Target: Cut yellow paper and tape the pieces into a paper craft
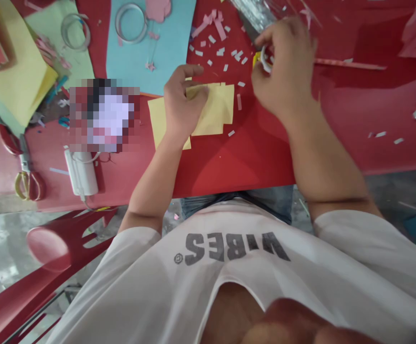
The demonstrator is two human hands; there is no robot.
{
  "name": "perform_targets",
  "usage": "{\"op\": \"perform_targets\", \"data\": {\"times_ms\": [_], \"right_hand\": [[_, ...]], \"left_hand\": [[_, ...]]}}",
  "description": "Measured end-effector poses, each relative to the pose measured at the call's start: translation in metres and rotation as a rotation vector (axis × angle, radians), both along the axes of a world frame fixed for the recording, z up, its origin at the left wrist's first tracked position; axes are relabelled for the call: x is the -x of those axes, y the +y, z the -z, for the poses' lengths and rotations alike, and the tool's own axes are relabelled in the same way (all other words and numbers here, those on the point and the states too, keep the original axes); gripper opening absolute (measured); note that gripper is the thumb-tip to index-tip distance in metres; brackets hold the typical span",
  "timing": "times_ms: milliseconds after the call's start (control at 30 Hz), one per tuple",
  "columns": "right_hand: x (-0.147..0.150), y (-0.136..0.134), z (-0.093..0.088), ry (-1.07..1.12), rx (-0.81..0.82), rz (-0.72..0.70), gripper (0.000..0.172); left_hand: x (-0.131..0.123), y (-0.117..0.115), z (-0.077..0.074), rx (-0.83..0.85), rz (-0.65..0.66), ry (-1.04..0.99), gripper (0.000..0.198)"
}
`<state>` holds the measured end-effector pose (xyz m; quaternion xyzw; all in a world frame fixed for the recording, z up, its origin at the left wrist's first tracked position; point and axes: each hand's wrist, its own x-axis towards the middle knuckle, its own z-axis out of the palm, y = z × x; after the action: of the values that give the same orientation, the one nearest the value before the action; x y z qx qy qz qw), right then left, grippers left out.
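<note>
My left hand (183,104) rests over several overlapping pieces of yellow paper (213,112), its thumb and index finger apart. A small yellow edge shows between its fingers; the fingers under the palm are hidden. To the right, my right hand (289,69) is curled around a small white ring (266,59) with a yellow part (256,59) beside it. Its fingers hide most of this thing, so I cannot make out its kind. Small white and pink paper scraps (237,55) lie between the two hands.
A blue sheet (174,43) bears a tape roll (131,23); another roll (75,31) lies further left. Scissors (24,165) and a white power bank-like block (82,172) lie on the red table (229,167). Clear plastic (254,14) and a pink stick (351,63) are near my right hand.
</note>
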<state>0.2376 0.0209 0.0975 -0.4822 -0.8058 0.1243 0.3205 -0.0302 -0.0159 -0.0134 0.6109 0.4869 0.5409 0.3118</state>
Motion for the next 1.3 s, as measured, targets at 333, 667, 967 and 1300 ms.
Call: {"op": "perform_targets", "data": {"times_ms": [333, 667, 967, 1300], "right_hand": [[-0.026, 0.033, 0.019, -0.459, 0.0, 0.168, 0.032], [0.003, -0.003, -0.002, 0.242, -0.027, -0.219, 0.009], [0.022, -0.028, 0.007, 0.215, 0.063, -0.229, 0.024], [0.02, -0.024, 0.012, 0.203, 0.034, -0.192, 0.026]], "left_hand": [[0.021, 0.014, 0.011, -0.06, -0.144, -0.023, 0.057], [-0.026, -0.006, -0.026, -0.177, -0.055, -0.001, 0.076], [-0.055, -0.024, -0.043, -0.145, 0.017, -0.004, 0.077], [-0.065, -0.04, -0.061, -0.119, -0.057, 0.02, 0.059]]}}
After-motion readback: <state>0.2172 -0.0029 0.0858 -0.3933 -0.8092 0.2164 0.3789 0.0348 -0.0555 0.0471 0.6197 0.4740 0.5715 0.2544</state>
